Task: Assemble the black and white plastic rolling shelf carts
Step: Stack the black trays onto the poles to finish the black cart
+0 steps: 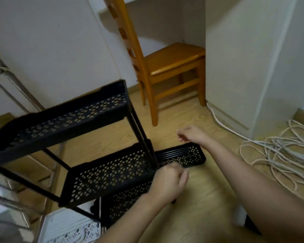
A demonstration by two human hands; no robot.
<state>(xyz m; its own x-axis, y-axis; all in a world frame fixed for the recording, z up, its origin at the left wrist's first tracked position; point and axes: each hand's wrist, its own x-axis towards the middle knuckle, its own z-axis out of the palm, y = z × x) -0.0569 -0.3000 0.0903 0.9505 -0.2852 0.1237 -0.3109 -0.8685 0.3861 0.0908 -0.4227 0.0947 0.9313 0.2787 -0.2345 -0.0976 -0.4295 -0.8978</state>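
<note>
A black perforated shelf cart (65, 120) stands tilted on the wooden floor, with stacked tiers joined by thin black poles (140, 134). My left hand (168, 183) is curled at the right corner of the middle tier (109, 174), where a pole meets it. Whether it grips that corner is hidden by the fingers. My right hand (191, 135) hovers loosely curled above a loose black shelf tray (184, 156) lying on the floor, holding nothing I can see. A white perforated shelf piece (72, 228) lies at the bottom left.
A wooden chair (165, 67) stands behind the cart against the wall. A white cabinet (249, 67) fills the right. Coiled white cable (279, 155) lies on the floor at the right. A metal rack (16, 190) stands at the left. My bare leg (270, 199) stretches along the lower right.
</note>
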